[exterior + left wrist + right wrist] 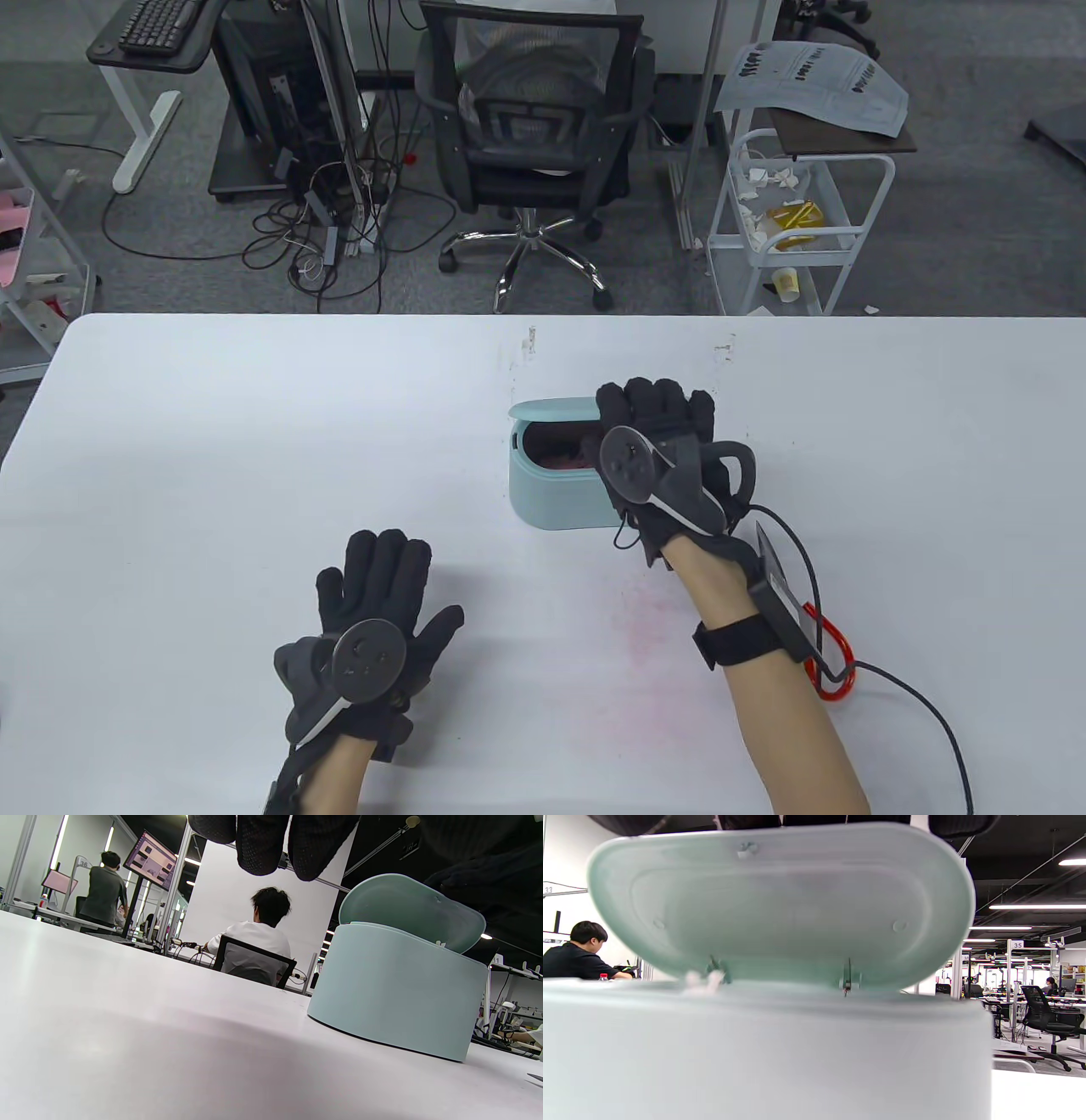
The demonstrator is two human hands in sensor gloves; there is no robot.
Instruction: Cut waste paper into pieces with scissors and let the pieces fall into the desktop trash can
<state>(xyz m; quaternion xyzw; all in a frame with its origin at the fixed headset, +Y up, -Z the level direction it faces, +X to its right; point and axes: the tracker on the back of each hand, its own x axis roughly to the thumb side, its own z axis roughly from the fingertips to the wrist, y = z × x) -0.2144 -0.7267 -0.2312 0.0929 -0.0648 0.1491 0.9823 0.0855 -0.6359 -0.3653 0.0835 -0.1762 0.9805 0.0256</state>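
A pale teal desktop trash can [556, 501] [394, 984] [755, 1052] stands mid-table with its lid [551, 410] [407, 910] [780, 908] tilted up. Reddish paper pieces [560, 456] lie inside. My right hand [657, 407] reaches over the can, its fingers curled over the raised lid's top edge. My left hand [386, 577] lies flat on the table to the can's front left, fingers [271, 844] straight and holding nothing. Red loops that look like scissors handles [830, 652] lie on the table under my right forearm; the blades are hidden.
A black cable [916, 688] trails from my right wrist across the table's right side. A faint pink stain [653, 628] marks the table [212, 441] in front of the can. Beyond the far edge stand an office chair [534, 136] and a white cart [789, 221].
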